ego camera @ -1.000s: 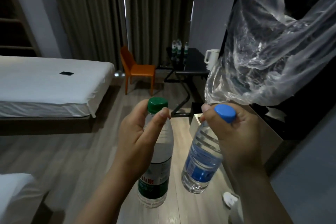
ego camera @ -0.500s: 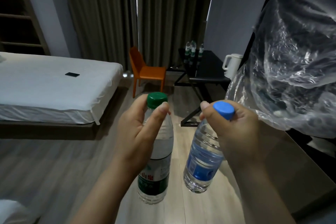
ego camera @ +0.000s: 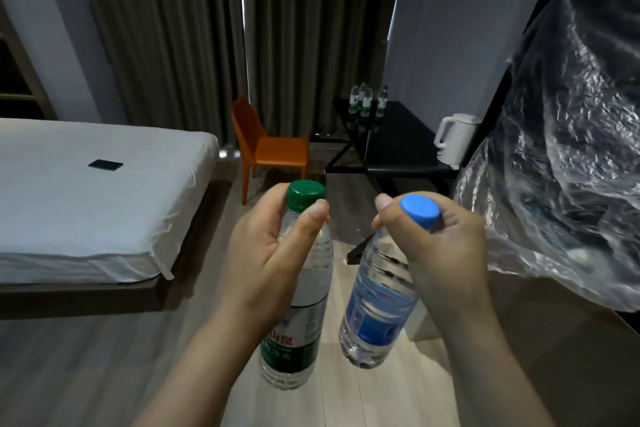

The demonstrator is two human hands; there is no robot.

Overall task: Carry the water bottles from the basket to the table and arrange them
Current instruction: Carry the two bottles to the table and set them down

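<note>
My left hand (ego camera: 266, 253) grips the neck of a clear water bottle with a green cap and green label (ego camera: 298, 333), held upright above the floor. In my right hand (ego camera: 446, 250) hangs a second bottle with a blue cap and blue label (ego camera: 377, 308), tilted with its base toward the left. Ahead stands the black table (ego camera: 398, 146), where several green-labelled bottles (ego camera: 367, 102) are grouped at its far end. The basket is out of view.
A white kettle (ego camera: 453, 139) sits at the table's right edge. An orange chair (ego camera: 270, 146) stands left of the table. A white bed (ego camera: 90, 191) with a dark phone (ego camera: 105, 165) fills the left. Crumpled clear plastic (ego camera: 568, 156) bulges in from the right. Wooden floor lies between.
The view has advanced toward the table, which now looks nearer and larger. The plastic has slid further to the right. Both hands hold their bottles as before.
</note>
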